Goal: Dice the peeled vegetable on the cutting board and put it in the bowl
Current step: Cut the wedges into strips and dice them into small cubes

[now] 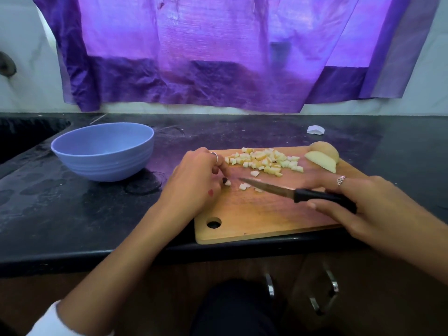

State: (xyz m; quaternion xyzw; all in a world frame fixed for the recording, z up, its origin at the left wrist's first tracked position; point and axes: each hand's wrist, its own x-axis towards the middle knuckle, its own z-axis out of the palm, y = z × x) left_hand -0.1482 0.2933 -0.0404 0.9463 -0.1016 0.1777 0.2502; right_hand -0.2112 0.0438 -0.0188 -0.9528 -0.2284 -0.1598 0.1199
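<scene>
Blue bowl [103, 155] on the counter [72, 214] shows no dice; diced pieces [264, 161] lie on the cutting board [254, 219]. Right hand [373, 209] grips the knife [291, 192]; left hand [194, 180], fingers curled, touches one piece [227, 182]

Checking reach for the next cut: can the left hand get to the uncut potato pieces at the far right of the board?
Probably yes: the left hand holds nothing big, though the diced pile lies before the potato pieces.

Your path from cutting board [254, 221] to bowl [103, 157] crosses bare counter [72, 214]; the left hand [194, 180] stands between them.
</scene>
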